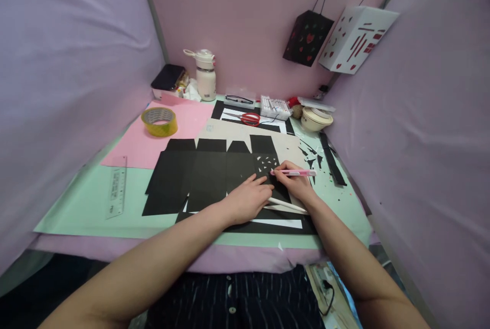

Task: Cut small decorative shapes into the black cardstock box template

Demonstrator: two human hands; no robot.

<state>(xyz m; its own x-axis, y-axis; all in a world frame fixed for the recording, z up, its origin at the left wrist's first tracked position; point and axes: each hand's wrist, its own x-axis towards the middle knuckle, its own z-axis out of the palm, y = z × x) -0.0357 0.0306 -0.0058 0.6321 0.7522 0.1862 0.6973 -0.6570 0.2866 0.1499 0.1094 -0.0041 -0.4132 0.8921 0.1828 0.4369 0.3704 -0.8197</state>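
A sheet of black card (210, 171), cut as a flat box shape with tabs along its far edge, lies across the table. Small openings in its right panel show pale board underneath. My right hand (294, 180) pinches a slim pink and white craft knife (296, 172), its tip at the lower edge of these openings; the tip itself is too small to make out. My left hand (250, 197) lies flat on the card just left of the knife, fingers stretched out and holding nothing. Under the right hand's wrist runs a white pencil-like stick (287, 204).
Yellow tape (160, 122) and a clear ruler (117, 186) lie left. Behind the card are red-handled scissors (248, 118), a marker box (275, 108) and a white bottle (206, 79). Black scraps (312, 158) lie right, and two paper lanterns (308, 38) hang above.
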